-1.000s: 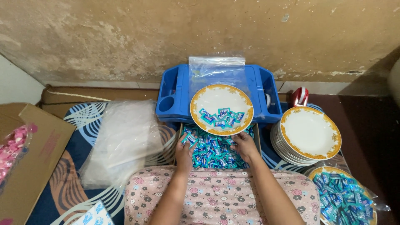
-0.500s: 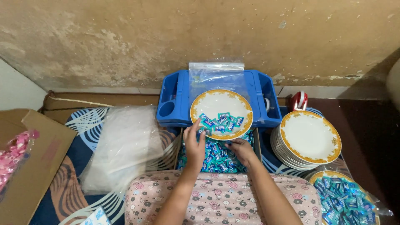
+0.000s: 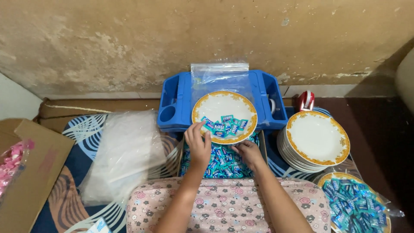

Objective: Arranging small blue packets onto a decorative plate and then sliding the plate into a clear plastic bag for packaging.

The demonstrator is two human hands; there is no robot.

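Pinching sachet, our left hand (image 3: pixel 197 142) at near-left rim of plate (image 3: pixel 224 116); right hand (image 3: pixel 246 153) spread on sachet pile (image 3: pixel 220 162). Risk: we judge plate may tip off blue tray (image 3: pixel 179 101).

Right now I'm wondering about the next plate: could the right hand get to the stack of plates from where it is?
Probably yes: the right hand rests in the sweets, with nothing visible between it and the stack of plates.

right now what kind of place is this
Probably a home floor used for hand-packing sweets, not a workshop: a worn plaster wall, a patterned mat and cushion, stacked plates, and small blue sachets under the hands.
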